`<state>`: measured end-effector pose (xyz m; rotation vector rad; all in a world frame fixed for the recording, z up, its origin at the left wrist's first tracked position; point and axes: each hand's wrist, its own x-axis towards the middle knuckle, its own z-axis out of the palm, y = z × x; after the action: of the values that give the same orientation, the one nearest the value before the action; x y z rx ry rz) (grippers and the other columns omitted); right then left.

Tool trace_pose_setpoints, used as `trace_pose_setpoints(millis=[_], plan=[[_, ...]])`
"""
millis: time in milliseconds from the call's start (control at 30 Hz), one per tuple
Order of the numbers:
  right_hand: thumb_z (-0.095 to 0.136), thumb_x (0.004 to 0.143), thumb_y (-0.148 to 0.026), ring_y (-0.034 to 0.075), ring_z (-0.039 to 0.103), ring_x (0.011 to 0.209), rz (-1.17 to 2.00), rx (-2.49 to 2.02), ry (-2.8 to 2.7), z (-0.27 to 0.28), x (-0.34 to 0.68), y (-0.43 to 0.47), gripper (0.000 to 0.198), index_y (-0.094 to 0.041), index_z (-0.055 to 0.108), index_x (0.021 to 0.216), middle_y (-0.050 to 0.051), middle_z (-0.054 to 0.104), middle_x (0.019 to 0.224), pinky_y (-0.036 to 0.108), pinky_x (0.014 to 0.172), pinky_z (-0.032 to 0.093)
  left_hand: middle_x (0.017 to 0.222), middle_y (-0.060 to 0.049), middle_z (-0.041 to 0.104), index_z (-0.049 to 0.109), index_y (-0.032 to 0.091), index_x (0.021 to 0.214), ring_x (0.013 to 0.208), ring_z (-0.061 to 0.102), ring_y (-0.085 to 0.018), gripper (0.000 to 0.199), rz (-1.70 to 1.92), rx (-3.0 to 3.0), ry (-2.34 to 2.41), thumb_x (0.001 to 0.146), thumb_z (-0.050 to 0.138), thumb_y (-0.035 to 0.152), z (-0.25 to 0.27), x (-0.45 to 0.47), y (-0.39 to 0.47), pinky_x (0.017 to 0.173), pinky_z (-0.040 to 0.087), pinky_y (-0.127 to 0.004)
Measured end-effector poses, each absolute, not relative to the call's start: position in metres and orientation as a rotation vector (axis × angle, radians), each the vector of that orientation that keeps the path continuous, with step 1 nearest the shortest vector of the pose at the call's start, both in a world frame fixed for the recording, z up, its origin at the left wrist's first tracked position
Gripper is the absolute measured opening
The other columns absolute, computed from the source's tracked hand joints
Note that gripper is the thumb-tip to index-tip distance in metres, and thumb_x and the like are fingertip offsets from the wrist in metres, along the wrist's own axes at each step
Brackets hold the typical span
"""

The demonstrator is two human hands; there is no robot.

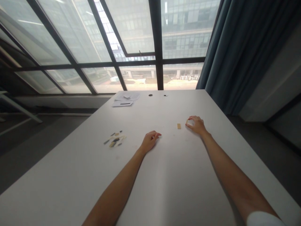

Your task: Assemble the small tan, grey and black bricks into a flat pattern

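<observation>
My right hand (pixel 197 124) is over the right side of the white table (pixel 164 175), thumb and fingers closed in a pinch around a small tan piece (pixel 187 121) that looks like a toy building brick. Just left of it, a tan rectangular plate (pixel 179 126) lies flat on the tabletop, apart from the fingers. Near the table's middle rests my left hand (pixel 150 140), its fingers curled and drawn together toward the thumb. Whatever it holds, if anything, is too small to name. To its left, a loose pile of small tan, grey and black pieces (pixel 115 140) is spread out.
Papers (pixel 125 99) with a small whitish object on them lie at the table's far left corner. Two dark round spots (pixel 150 95) are near the far edge. Beyond stand tall windows (pixel 138 75), with a blue curtain (pixel 225 56) at the right.
</observation>
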<state>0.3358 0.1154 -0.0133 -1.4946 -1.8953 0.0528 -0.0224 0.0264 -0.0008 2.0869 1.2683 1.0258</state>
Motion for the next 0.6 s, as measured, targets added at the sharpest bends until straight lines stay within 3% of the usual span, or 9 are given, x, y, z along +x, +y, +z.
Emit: trace_pose_setpoints(millis=[600], plan=[[0.07, 0.075, -0.041, 0.033, 0.051, 0.121, 0.048, -1.487, -2.044, -0.016, 0.32, 0.113, 0.032, -0.023, 0.07, 0.101, 0.009, 0.066, 0.126, 0.05, 0.105, 0.033, 0.075, -0.002, 0.066, 0.077, 0.017, 0.092, 0.067, 0.054, -0.014, 0.046, 0.941, 2.09, 1.317, 0.1, 0.041, 0.045, 0.001, -0.021, 0.022, 0.066, 0.041, -0.026]])
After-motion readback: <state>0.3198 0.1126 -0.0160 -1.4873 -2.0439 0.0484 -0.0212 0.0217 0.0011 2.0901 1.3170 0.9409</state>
